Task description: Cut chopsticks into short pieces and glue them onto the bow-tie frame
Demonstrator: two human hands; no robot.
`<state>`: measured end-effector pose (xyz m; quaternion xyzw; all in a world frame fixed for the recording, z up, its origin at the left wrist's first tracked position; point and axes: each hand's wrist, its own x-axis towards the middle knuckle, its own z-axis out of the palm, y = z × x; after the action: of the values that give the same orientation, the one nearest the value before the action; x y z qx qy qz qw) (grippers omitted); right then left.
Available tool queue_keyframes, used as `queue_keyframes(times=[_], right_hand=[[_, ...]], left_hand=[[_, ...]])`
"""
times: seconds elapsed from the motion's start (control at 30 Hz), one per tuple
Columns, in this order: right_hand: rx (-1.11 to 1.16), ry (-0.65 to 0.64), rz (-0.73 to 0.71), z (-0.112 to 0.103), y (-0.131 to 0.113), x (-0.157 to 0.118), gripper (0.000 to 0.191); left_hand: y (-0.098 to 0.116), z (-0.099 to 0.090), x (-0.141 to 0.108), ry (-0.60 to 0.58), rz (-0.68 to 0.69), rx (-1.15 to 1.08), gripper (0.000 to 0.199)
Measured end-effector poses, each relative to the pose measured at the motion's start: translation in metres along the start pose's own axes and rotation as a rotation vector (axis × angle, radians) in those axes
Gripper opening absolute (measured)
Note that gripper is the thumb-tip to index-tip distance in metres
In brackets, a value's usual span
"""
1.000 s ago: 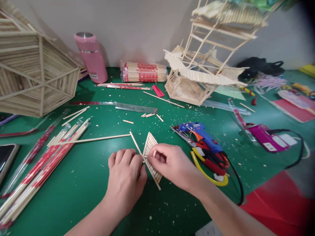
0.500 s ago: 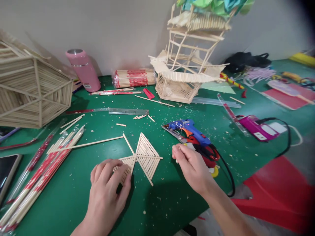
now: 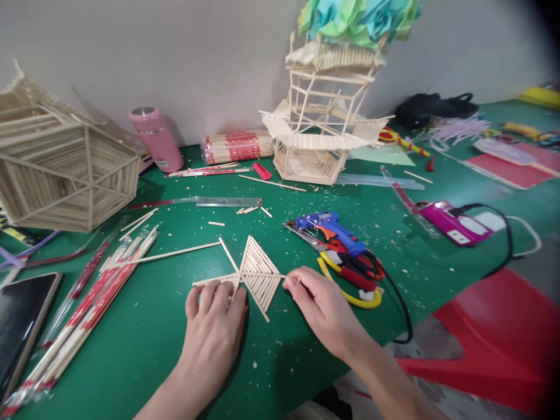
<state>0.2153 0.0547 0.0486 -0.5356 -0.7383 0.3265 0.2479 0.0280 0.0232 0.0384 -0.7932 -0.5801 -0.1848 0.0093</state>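
A flat frame of thin wooden sticks (image 3: pixel 261 271) lies on the green table (image 3: pixel 153 350), its spokes crossing at a centre. Rows of short sticks fill its right-hand wedges. My left hand (image 3: pixel 216 326) is over the frame's left part, fingers bent down onto it and hiding the filling there. Close to the tip of the right spoke, my right hand (image 3: pixel 321 306) is closed in a pinch. What sits between its fingertips is too small and covered to make out. Beyond that hand lies a blue hot glue gun (image 3: pixel 335 230), beside pliers with red and yellow handles (image 3: pixel 354 280).
Packs of wooden sticks (image 3: pixel 91 315) and a phone (image 3: pixel 26 326) lie at left. Behind stand a large stick model (image 3: pixel 70 181), a pink flask (image 3: pixel 157 140) and a tiered stick tower (image 3: pixel 324 140). A purple box with a cable (image 3: pixel 455 224) and a red stool (image 3: pixel 485 344) are at right.
My right hand has moved left and down to the tip of the frame's right spoke. My left hand has shifted right, nearer the frame's centre. The camera view has shifted slightly.
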Motion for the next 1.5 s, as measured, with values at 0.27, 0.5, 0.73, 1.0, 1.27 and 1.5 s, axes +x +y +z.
queue_keyframes(times=[0.27, 0.5, 0.73, 1.0, 1.27, 1.5], right_hand=[[-0.058, -0.02, -0.003, 0.005, 0.006, 0.0, 0.03], [-0.118, -0.01, -0.036, 0.009, 0.006, 0.001, 0.027], [-0.162, 0.014, -0.068, 0.012, 0.007, -0.001, 0.03], [-0.173, 0.01, -0.077, 0.012, 0.01, 0.001, 0.031], [-0.195, 0.006, -0.071, 0.012, 0.008, 0.005, 0.03], [-0.233, 0.06, -0.086, 0.017, 0.006, 0.005, 0.032]], left_hand=[[-0.008, -0.016, -0.045, -0.016, 0.017, -0.212, 0.017], [-0.003, -0.012, -0.034, 0.047, 0.136, 0.064, 0.033], [-0.003, 0.008, -0.016, -0.012, 0.067, 0.124, 0.056], [-0.011, -0.006, -0.055, -0.012, 0.05, 0.069, 0.037], [-0.036, -0.029, -0.061, 0.166, 0.037, -0.014, 0.015], [-0.041, -0.024, 0.034, -0.093, 0.414, 0.296, 0.036]])
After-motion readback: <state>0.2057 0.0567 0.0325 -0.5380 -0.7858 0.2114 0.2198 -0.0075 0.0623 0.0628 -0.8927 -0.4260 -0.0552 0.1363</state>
